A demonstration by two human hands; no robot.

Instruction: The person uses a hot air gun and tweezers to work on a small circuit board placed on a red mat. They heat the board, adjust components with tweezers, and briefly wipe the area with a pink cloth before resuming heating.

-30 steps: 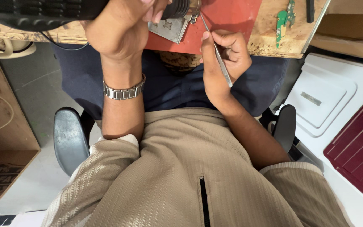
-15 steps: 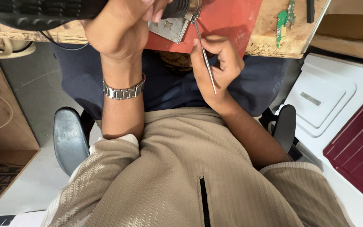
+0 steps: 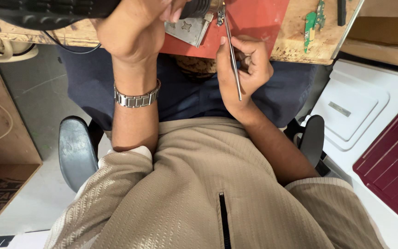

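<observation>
Head view: right hand [image 3: 247, 69] pinched shut on slim metal tweezers [image 3: 232, 53], tips up by the nozzle of a black hot-air tool [image 3: 70, 9]. Left hand [image 3: 132, 27] wrapped tight round that tool's barrel. Tweezers likely light, stiff, springy and slick; best gripped mid-shaft, as here. Small metal plate [image 3: 190, 30] flat on the red mat [image 3: 259, 18], probably thin and sharp-edged. Bench edge [image 3: 295, 55] just above the lap; little free room between the 2 hands.
</observation>
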